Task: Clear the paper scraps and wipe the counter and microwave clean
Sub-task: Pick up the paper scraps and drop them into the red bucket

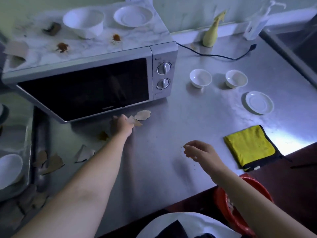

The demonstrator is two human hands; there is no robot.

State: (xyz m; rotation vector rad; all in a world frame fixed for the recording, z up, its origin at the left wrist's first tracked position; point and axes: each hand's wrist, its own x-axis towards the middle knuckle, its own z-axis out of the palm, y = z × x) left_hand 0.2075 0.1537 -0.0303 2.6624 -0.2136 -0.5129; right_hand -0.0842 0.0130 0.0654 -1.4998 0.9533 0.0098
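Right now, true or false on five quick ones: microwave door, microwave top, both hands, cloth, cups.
1. The microwave door is closed. True.
2. The right hand holds the yellow cloth. False: the cloth lies folded on the counter, apart from that hand, which holds nothing.
3. The left hand is at the paper scraps in front of the microwave. True.
4. The microwave's top is clean. False: brown stains show on it.
5. Two white cups stand on the counter to the right of the microwave. True.
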